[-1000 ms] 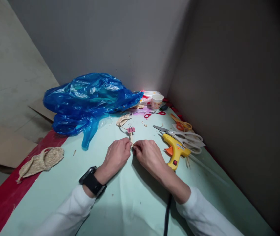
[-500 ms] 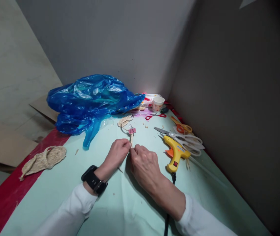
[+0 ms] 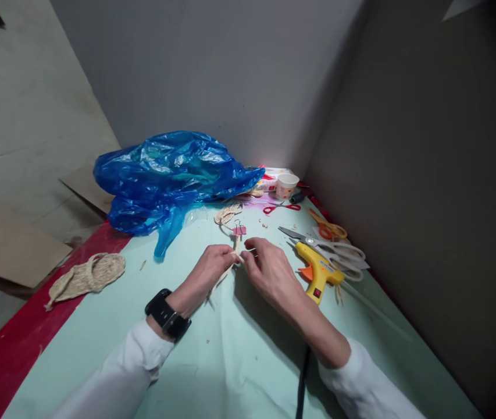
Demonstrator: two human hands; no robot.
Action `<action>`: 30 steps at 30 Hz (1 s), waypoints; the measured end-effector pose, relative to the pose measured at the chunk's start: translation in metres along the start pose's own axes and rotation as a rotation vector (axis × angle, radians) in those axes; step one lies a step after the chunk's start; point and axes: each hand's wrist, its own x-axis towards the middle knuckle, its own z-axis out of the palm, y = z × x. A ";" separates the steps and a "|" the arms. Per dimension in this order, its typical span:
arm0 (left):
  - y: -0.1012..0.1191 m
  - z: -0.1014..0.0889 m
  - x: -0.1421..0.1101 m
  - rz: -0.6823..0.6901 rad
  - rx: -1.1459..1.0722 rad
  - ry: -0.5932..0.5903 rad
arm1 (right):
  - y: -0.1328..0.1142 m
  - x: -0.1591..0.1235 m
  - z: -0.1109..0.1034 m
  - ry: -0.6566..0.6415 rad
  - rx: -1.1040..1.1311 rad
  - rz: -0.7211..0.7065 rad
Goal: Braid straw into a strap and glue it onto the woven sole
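Note:
A narrow braid of pale straw (image 3: 238, 241) runs toward me from a pink binder clip (image 3: 239, 230) at the middle of the table. My left hand (image 3: 213, 269), with a black watch on its wrist, pinches the braid just below the clip. Loose straw strands (image 3: 221, 280) hang down from its fingertips. Close by on the right, my right hand (image 3: 269, 267) has thumb and forefinger curled around a thin strand that stretches across from the braid. Behind the clip lies a coil of finished braid (image 3: 229, 213), linked to the clipped piece.
A blue plastic bag (image 3: 178, 174) is heaped at the back left. A woven straw sandal (image 3: 88, 277) lies left. At right are a yellow glue gun (image 3: 320, 269), white-handled scissors (image 3: 343, 250) and orange scissors (image 3: 329, 227). Red scissors (image 3: 281, 207) and a paper cup (image 3: 287, 185) are behind.
My right hand has lifted and moved slightly right, away from the left fingers, with its fingers spreading more. Loose strands now show under my left hand. The view has shifted a little.

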 end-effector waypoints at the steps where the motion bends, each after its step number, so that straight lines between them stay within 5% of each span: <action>1: 0.000 0.000 0.000 -0.003 -0.002 -0.002 | 0.002 0.003 0.000 -0.020 0.042 0.014; 7: -0.001 -0.001 0.000 0.002 0.064 -0.024 | 0.012 0.016 0.009 -0.160 0.255 0.008; 22: 0.015 0.005 -0.013 0.058 0.706 0.034 | 0.016 0.005 0.028 0.025 0.411 0.113; 30: 0.023 0.015 -0.017 0.011 0.785 0.006 | 0.025 0.009 0.032 -0.042 0.665 0.159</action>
